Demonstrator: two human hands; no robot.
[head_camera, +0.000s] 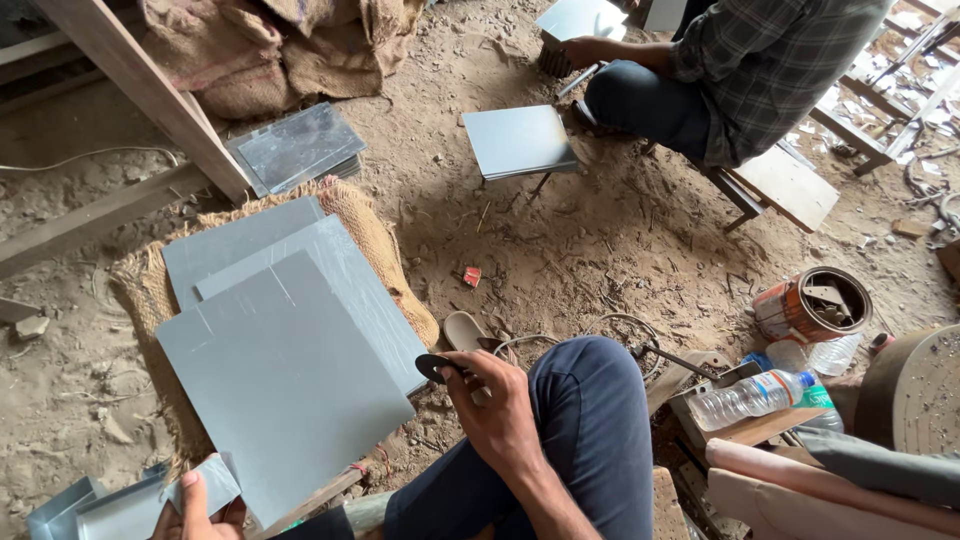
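Sheet-metal workshop; cut metal sheets (290, 370); dirt floor (560, 240)

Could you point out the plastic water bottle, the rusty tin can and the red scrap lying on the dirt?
Plastic water bottle (752, 397): head view, middle of its clear body.
Rusty tin can (790, 312): head view, its orange side wall.
Red scrap (472, 276): head view, its centre.

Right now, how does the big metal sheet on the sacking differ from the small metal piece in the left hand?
The big metal sheet lies flat on the sacking, untouched; the small metal piece is held up by the left hand. The sheet is far larger. Both are grey and shiny.
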